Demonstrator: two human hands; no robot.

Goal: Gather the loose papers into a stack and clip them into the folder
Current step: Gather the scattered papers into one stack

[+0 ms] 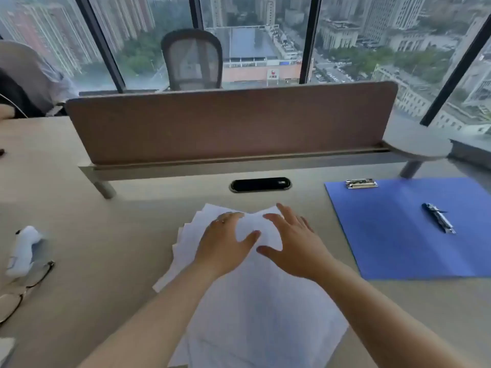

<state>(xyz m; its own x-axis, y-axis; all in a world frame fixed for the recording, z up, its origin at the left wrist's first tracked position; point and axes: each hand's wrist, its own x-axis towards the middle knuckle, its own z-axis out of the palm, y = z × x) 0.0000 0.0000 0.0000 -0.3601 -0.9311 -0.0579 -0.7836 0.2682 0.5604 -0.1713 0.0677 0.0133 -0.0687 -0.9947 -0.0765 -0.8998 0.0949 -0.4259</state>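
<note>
Head view: both hands spread flat, pressing fanned papers on desk.

Both bare forearms reach forward, the left hand and right hand lying palm-down side by side (thumbs nearly touching), fingers straight and spread.

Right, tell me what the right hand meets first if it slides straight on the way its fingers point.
Probably the black cable port: the right hand points up-left across the papers.

A high-rise office: desk with divider panel, mesh chair, city windows.
</note>
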